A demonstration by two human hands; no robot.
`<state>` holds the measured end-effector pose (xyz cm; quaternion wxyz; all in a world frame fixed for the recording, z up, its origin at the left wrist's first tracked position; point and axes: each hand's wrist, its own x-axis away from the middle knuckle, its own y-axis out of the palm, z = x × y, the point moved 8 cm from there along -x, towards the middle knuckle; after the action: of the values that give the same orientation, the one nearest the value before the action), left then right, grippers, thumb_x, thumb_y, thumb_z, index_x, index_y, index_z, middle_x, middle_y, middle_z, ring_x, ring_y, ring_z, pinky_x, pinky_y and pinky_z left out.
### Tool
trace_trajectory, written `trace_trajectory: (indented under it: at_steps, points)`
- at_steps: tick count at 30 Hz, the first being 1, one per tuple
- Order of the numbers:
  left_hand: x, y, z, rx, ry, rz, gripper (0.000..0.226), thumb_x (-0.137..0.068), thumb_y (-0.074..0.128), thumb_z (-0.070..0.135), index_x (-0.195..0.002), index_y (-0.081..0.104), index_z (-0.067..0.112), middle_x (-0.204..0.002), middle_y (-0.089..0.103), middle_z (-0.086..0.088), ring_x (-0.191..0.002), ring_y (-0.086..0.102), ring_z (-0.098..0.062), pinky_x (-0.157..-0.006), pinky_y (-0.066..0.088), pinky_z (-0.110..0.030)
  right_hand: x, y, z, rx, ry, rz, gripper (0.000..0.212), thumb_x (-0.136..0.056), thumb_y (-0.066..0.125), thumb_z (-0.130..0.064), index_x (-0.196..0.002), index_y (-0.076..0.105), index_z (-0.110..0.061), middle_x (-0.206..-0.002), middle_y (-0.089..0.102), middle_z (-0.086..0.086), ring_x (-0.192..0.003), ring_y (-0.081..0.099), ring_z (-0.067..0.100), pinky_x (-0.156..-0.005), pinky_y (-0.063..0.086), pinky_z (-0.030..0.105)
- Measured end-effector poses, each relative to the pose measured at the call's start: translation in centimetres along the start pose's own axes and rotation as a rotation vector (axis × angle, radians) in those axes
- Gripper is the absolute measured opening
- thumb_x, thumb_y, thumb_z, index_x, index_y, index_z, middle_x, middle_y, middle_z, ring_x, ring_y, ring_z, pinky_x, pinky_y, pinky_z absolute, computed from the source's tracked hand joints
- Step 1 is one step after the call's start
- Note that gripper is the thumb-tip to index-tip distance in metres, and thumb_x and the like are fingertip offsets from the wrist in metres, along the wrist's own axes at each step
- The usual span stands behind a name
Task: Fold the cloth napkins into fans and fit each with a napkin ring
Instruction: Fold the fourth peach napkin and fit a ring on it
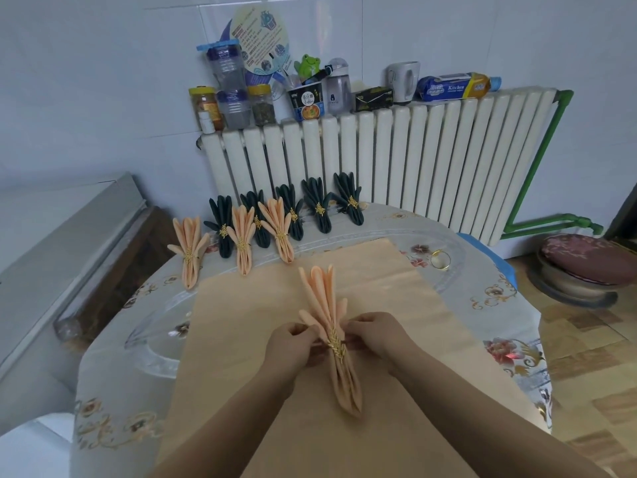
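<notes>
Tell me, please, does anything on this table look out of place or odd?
Only one thing: a loose gold napkin ring lies alone on the tablecloth, right of the flat peach napkin, on no fan yet. The finished fans stand in tidy rows; nothing looks spilled or damaged.

Both bare forearms are reaching forward from the bottom edge and converging toward the middle, the left one coming in from lower left and the right one from lower right. The left hand [291,343] is lying knuckles up with its fingers curled inward, pinching at the left side of the napkin [332,334] it is working on. The right hand [374,334] is mirroring it just across, back upward, fingers bent and pinching at the right side, the two hands sitting close together but apart.
</notes>
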<state>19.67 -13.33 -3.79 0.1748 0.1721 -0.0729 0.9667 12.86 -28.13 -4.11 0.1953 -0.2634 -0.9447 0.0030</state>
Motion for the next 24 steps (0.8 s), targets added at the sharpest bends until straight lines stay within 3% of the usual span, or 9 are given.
trace_trajectory:
  at_steps: [5,13,15,18,22,24]
  points:
    - [-4.0,0.1,3.4,0.154,-0.001,0.05,0.008,-0.094,0.056,0.009,-0.09,0.057,0.002,-0.088,0.068,-0.015,-0.074,0.069,-0.023,-0.063,0.056,-0.029,-3.4,0.5,-2.6,-0.284,0.06,0.002,0.013,-0.086,0.067,-0.012,-0.074,0.064,-0.007,-0.059,0.062,0.004,-0.051,0.057,0.011,-0.047,0.048,0.017]
    - [-13.8,1.9,7.2,0.355,-0.042,0.092,0.011,-0.092,0.057,0.005,-0.103,0.057,0.0,-0.091,0.068,-0.017,-0.076,0.068,-0.022,-0.058,0.057,-0.027,-12.4,0.5,-7.3,-0.366,0.098,0.072,0.012,-0.087,0.065,-0.011,-0.077,0.062,-0.005,-0.069,0.061,0.007,-0.059,0.054,0.013,-0.056,0.049,0.019]
    - [-16.5,2.3,7.7,0.337,-0.047,0.116,0.002,-0.092,0.057,0.005,-0.093,0.058,0.003,-0.086,0.068,-0.015,-0.076,0.068,-0.022,-0.066,0.057,-0.031,-15.0,0.7,-7.8,-0.354,0.117,0.085,0.014,-0.087,0.065,-0.012,-0.075,0.062,-0.006,-0.069,0.062,0.007,-0.059,0.055,0.013,-0.058,0.049,0.02]
    - [-21.5,2.3,8.8,0.299,-0.042,0.184,0.01,-0.09,0.06,0.007,-0.081,0.059,0.005,-0.08,0.069,-0.013,-0.074,0.069,-0.024,-0.075,0.058,-0.04,-20.0,1.4,-9.4,-0.328,0.119,0.106,0.013,-0.087,0.065,-0.012,-0.077,0.064,-0.004,-0.069,0.062,0.007,-0.059,0.055,0.013,-0.06,0.05,0.022]
    - [-27.4,1.9,10.2,0.155,-0.013,0.288,0.011,-0.089,0.062,0.015,-0.082,0.066,0.007,-0.085,0.071,-0.012,-0.076,0.07,-0.026,-0.077,0.058,-0.043,-26.6,2.4,-11.1,-0.243,0.11,0.125,0.017,-0.088,0.064,-0.014,-0.076,0.064,-0.003,-0.071,0.063,0.009,-0.059,0.054,0.015,-0.055,0.046,0.023]
    - [-29.2,2.0,10.9,0.098,0.008,0.31,0.008,-0.09,0.06,0.014,-0.09,0.064,0.007,-0.081,0.068,-0.008,-0.073,0.067,-0.023,-0.076,0.058,-0.04,-29.1,2.7,-11.1,-0.22,0.111,0.151,0.016,-0.087,0.066,-0.015,-0.078,0.066,-0.002,-0.076,0.068,0.011,-0.064,0.061,0.02,-0.057,0.052,0.027]
